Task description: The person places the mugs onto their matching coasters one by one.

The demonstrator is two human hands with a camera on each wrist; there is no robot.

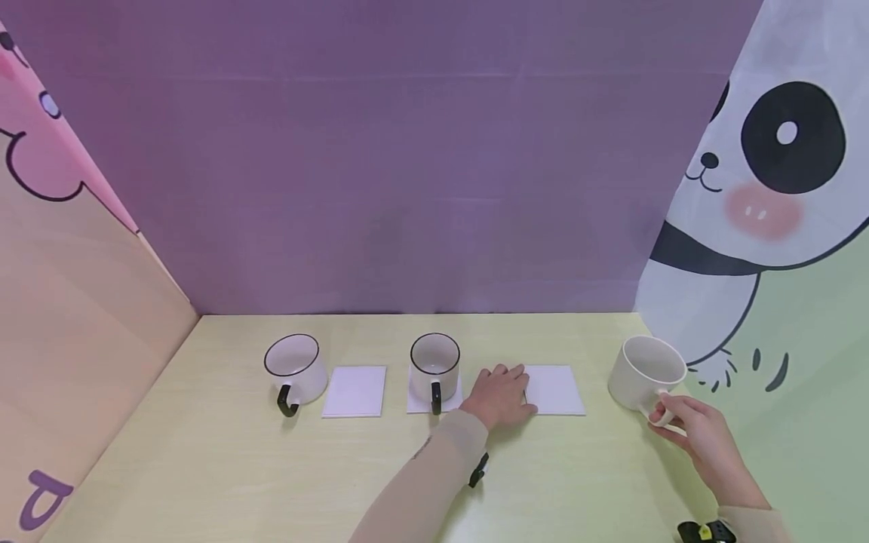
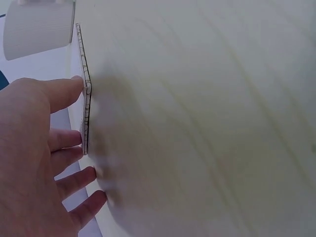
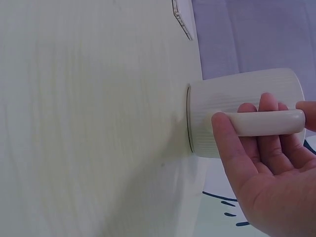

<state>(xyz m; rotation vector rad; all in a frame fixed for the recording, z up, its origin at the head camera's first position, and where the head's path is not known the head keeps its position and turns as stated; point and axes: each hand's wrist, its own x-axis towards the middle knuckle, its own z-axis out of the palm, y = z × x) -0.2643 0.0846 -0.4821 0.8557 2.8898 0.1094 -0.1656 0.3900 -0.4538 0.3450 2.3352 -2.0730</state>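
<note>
At the right end of the table, my right hand (image 1: 699, 437) grips the handle of a plain white mug (image 1: 645, 369). Several fingers pass through the white handle (image 3: 266, 123) in the right wrist view, with the mug's base close over the tabletop. My left hand (image 1: 501, 396) reaches palm down to the left side of the rightmost white square coaster (image 1: 557, 391). Its fingers are fairly straight, thumb and fingertips right at the edge of the coaster (image 2: 84, 54) in the left wrist view. The coaster's left part is hidden under the hand.
A black-rimmed mug (image 1: 434, 354) stands on the middle coaster (image 1: 416, 405), its black handle toward me. Farther left, another black-rimmed mug (image 1: 305, 377) stands on the bare table (image 1: 224, 452), beside a third coaster (image 1: 354, 392). A purple backdrop (image 1: 421, 166) rises behind the table.
</note>
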